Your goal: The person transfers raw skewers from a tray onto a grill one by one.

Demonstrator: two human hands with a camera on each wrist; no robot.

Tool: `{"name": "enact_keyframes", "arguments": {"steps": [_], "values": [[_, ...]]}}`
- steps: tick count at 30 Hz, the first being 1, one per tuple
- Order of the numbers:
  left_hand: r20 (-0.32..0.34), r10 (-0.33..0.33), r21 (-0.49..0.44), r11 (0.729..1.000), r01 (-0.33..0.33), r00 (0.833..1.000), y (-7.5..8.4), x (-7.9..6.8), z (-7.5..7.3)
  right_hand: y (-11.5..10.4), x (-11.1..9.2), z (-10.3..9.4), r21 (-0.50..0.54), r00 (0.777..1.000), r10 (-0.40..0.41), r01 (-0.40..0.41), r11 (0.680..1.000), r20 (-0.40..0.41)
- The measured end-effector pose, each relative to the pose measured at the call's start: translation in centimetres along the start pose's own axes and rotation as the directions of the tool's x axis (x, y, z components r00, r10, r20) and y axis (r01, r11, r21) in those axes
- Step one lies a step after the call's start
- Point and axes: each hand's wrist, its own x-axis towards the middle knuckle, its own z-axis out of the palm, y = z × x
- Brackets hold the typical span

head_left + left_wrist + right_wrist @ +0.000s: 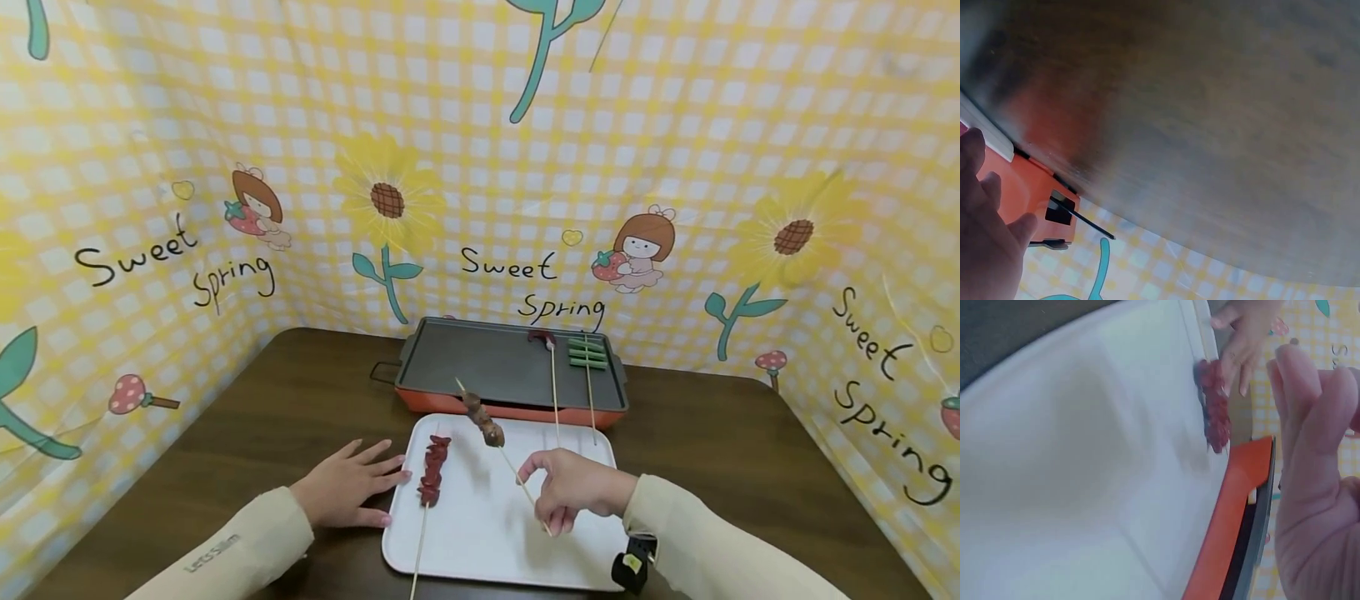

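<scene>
A person in cream long sleeves (247,546), a black watch-like band (636,562) at the right wrist, works over a dark brown wooden counter (315,379). The right hand (573,487) pinches the thin wooden stick of a skewer of brown, meat-like chunks (483,421) between its fingers, holding it tilted above the near-right part of a white rectangular tray with rounded corners (480,546), its pointed tip towards the far left. The left hand (347,485) lies palm down at the tray's left edge, fingers spread wide and holding nothing; whether they press the rim cannot be told. On the left side of the tray rests a skewer of dark red pieces (432,471), its stick running past the near edge. Just beyond sits an orange-red rectangular grill with a dark grey plate (472,358), bearing at right a stick with a dark red, curved piece (554,379) and a skewer of green lengths (587,353). Behind hangs a yellow-and-white checked cloth (480,125) printed with sunflowers and "Sweet Spring".
</scene>
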Motion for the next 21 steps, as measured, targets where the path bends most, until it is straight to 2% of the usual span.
{"name": "enact_keyframes", "arguments": {"steps": [8, 17, 21], "values": [[0.003, -0.004, -0.029, 1.000, 0.004, 1.000, -0.1, -0.2, -0.1, -1.3, 1.4, -1.7, -0.014, 0.996, 0.015, -0.017, 1.000, -0.093], [0.001, -0.002, -0.028, 1.000, 0.002, 1.000, -0.1, -0.3, 0.0, -2.4, 3.3, -3.6, 0.040, 0.991, -0.017, 0.023, 0.999, -0.136], [-0.002, -0.002, -0.028, 1.000, 0.002, 1.000, 0.0, -0.2, 0.0, -2.6, 4.1, -4.2, 0.069, 0.983, -0.022, 0.035, 0.997, -0.181]]}}
